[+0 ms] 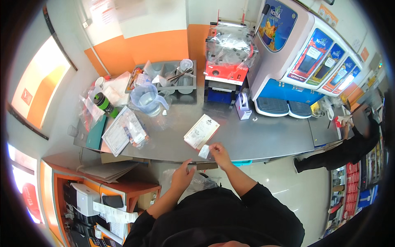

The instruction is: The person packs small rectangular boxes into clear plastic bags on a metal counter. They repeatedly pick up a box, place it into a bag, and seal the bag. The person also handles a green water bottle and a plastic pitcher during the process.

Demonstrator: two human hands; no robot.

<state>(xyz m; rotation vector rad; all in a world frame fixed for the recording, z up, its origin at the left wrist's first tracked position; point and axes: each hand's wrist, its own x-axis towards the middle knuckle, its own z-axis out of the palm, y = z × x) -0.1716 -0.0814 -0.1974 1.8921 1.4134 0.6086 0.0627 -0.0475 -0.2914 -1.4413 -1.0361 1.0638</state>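
Observation:
My right hand (219, 153) is at the front edge of the steel counter (247, 139), its fingertips pinching a small white paper slip (204, 152). The slip lies just below a box (202, 131) that has a printed receipt on its top. My left hand (183, 177) is in front of the counter edge, fingers apart, holding nothing. A clear plastic bag (197, 182) lies below, partly hidden behind my left arm.
A tape dispenser (243, 106) stands by the drink machine (285, 58). Left are a measuring jug (144, 98), a grey compartment tray (191, 95), a shaker bottle (106, 104) and papers (115, 132). Another person (345, 148) works at the far right.

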